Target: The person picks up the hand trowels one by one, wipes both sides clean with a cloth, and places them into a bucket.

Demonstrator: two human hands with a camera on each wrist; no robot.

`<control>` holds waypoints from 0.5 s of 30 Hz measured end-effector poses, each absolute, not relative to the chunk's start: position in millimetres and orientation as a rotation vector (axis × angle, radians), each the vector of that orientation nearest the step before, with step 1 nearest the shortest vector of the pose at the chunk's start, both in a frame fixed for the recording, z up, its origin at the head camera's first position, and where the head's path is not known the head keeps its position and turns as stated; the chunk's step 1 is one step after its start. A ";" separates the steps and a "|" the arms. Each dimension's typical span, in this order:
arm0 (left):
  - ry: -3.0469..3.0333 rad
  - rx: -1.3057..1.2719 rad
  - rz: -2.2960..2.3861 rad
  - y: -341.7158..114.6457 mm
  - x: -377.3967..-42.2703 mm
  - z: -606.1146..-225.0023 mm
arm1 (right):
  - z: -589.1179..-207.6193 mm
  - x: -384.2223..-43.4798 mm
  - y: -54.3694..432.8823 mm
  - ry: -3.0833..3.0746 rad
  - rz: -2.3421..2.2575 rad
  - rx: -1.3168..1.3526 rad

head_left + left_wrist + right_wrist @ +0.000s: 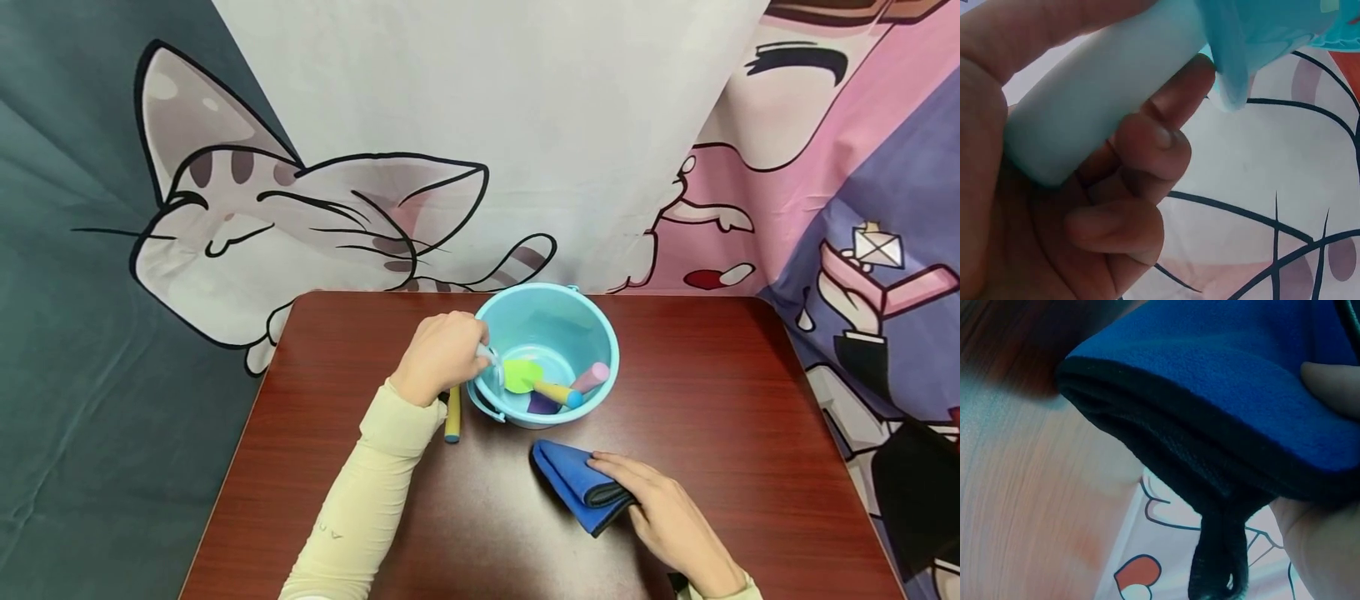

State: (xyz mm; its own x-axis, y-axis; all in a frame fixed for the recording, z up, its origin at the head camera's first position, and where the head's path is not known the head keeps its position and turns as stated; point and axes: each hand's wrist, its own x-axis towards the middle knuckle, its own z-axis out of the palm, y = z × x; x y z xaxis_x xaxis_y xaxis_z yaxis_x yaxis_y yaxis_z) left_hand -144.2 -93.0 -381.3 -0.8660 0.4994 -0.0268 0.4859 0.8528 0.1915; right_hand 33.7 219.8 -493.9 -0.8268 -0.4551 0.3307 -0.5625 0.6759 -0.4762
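My left hand is at the near-left rim of a light blue bucket. Its fingers curl round the pale blue handle of a toy tool with a teal head; the exact kind of tool is unclear. Inside the bucket lie a toy shovel with a green blade and yellow handle, a pink handle and something purple. Nearer the front, my right hand holds a folded blue cloth with black edging between fingers and thumb. A black loop hangs from the cloth.
A yellow handle with a blue end lies on the brown table, left of the bucket and partly hidden by the left wrist. Behind the table hangs a printed cartoon curtain. The bucket stands near the far edge.
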 end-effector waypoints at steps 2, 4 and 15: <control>2.943 0.794 0.281 -91.3 -143.7 -383.9 | -494.2 33.7 219.6 -2.703 0.865 0.828; 2.940 0.801 0.290 -90.5 -142.2 -387.2 | -494.5 33.6 219.6 -2.701 0.868 0.827; 2.947 0.844 0.453 -96.0 -130.4 -396.9 | -494.5 33.7 218.3 -2.719 0.857 0.823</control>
